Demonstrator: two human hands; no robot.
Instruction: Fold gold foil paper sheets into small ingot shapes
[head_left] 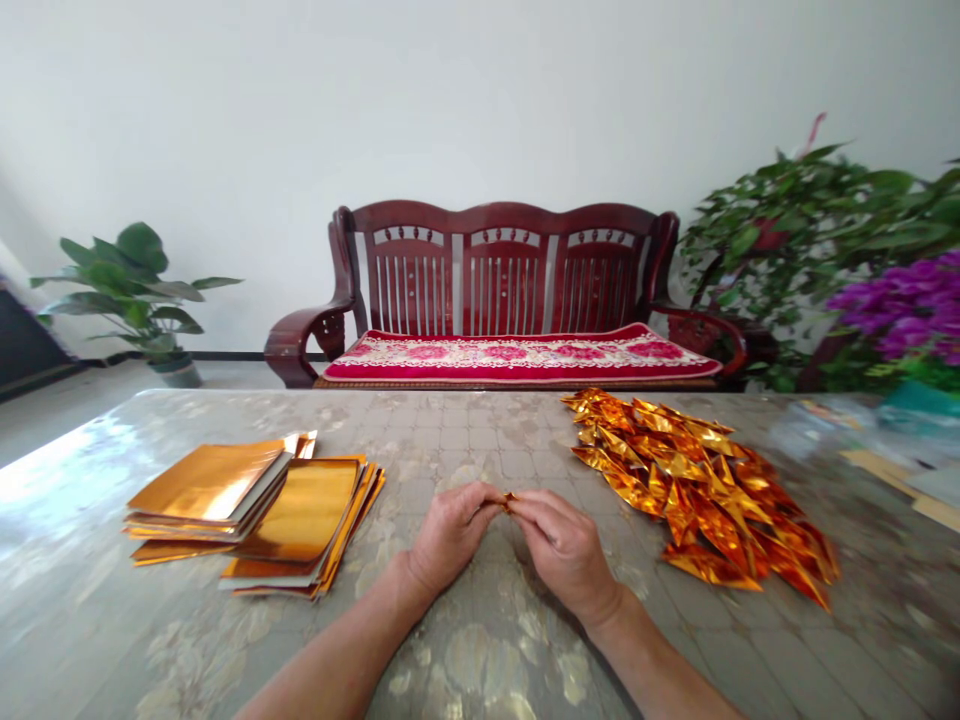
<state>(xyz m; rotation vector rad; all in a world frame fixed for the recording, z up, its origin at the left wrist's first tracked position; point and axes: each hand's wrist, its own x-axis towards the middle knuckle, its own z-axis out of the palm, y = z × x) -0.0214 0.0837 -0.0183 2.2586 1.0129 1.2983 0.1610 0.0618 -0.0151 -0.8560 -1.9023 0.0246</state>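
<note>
Both hands, left hand (450, 532) and right hand (564, 548), pinch a small gold foil piece (510, 499) (mostly hidden by fingertips) above the table (480, 430); flat foil sheets (255, 510) lie left of it, folded foil pieces (705, 490) right.

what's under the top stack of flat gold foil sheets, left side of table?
The upper stack of flat gold foil sheets overlaps a second, similar gold stack lying on the patterned table. What lies beneath the covered part cannot be seen.
</note>
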